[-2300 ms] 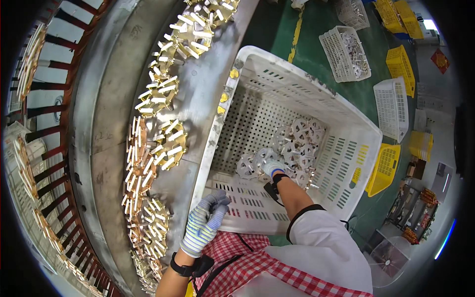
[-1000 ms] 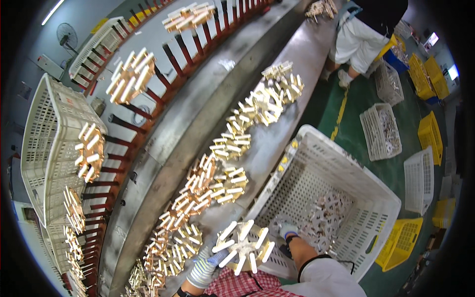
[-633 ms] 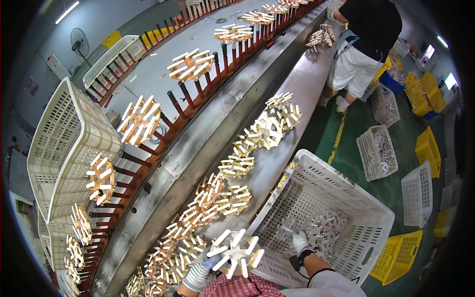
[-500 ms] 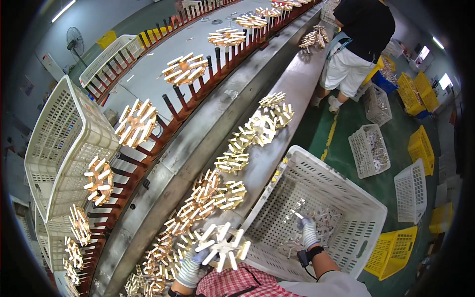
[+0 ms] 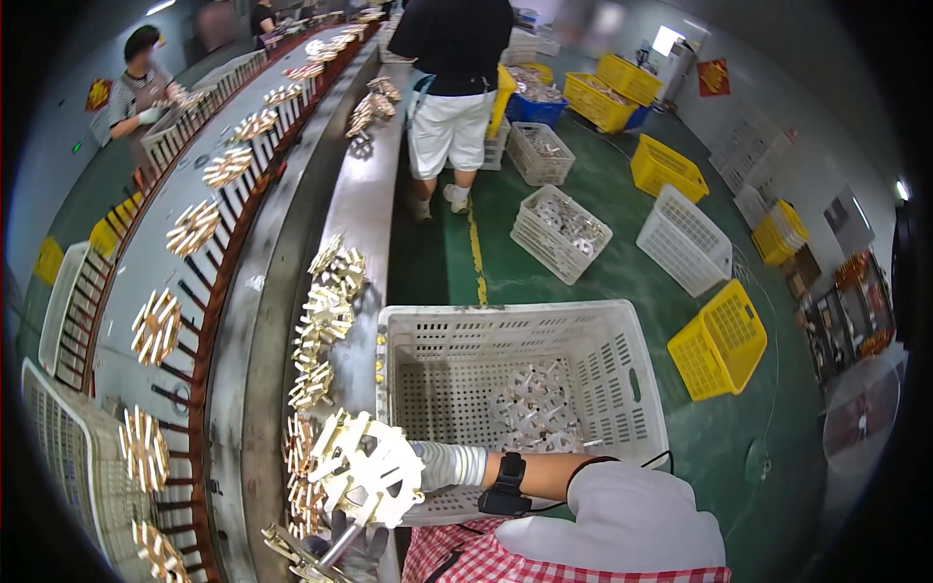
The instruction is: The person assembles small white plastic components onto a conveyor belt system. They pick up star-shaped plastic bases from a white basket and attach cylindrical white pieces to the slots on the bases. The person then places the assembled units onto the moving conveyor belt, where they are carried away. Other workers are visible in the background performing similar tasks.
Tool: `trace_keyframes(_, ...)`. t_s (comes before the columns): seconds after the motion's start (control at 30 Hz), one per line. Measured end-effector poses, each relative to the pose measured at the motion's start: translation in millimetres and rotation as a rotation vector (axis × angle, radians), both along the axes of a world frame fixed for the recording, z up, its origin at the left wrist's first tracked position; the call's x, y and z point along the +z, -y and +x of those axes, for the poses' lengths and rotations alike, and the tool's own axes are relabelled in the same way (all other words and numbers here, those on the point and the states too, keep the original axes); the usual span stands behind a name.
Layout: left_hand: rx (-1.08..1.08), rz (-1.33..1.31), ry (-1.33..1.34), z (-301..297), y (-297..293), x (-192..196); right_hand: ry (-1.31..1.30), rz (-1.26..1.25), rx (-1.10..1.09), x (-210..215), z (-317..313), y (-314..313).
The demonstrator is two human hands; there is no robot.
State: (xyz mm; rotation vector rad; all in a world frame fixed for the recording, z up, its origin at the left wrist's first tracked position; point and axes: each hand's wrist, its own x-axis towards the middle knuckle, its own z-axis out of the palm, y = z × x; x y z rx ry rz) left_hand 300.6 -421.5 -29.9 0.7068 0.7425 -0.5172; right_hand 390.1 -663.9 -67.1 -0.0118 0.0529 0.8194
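A white spoked part [image 5: 371, 468], a ring of short cream pegs on a stem, is held just left of the white crate [image 5: 622, 342]. My left hand [image 5: 362, 542], in a dark glove, grips its stem from below and is mostly hidden by it. My right hand [image 5: 442, 464], in a white glove with a black wrist band behind it, reaches across the crate's near-left corner and holds the part's right side. Its fingertips are hidden behind the pegs. Several white parts [image 5: 533, 416] lie in a heap on the crate floor.
A metal trough [image 5: 362, 219] with piled cream parts [image 5: 321, 325] runs along the left, beside a conveyor of racks [image 5: 160, 325] carrying spoked parts. A person in white shorts [image 5: 452, 107] stands ahead and another person [image 5: 138, 83] far left. White crates [image 5: 559, 231] and yellow crates [image 5: 719, 340] stand on the green floor.
My right hand has left the heap in the crate and come across to the spoked part that my left hand holds. The view has lifted toward the far end of the line.
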Motion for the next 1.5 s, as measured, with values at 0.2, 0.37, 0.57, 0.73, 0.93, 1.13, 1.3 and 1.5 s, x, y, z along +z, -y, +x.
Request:
trace_keyframes(0.2, -0.034, 0.045, 0.017, 3.2, 24.1, 7.6, 1.135, -0.739, -0.201, 7.2, 4.7, 12.2)
trace_keyframes(0.37, -0.031, 0.094, 0.002, 9.1, 24.8, 12.9, 0.452, -0.462, 0.114, 16.3, -4.4, 16.5)
trace_keyframes(0.57, 0.019, 0.146, -0.010, 14.0, 28.3, 22.5, 0.631, -0.973, -0.103, 67.5, 11.2, 20.2)
trace_keyframes(0.73, 0.079, 0.207, -0.017, 12.9, 25.1, 34.3, 0.529, -0.835, -0.040, 95.9, 26.0, 36.0)
trace_keyframes(0.93, 0.208, 0.315, -0.033, -22.5, -11.4, 16.4, 0.475, -0.952, 0.085, 102.2, 30.3, 18.4)
trace_keyframes(1.13, 0.414, -0.866, 0.054, -49.6, -57.8, -3.6, 0.274, -0.998, -0.125, 46.5, 74.6, 13.4)
trace_keyframes(1.3, 0.430, 0.303, 0.103, -74.1, -50.4, -3.5, 0.189, -1.050, -0.403, -23.1, 151.9, 33.2)
trace_keyframes(1.5, 0.537, 0.146, 0.085, -34.4, -31.1, 9.1, 0.527, -1.645, -0.271, -119.8, 257.1, 50.5)
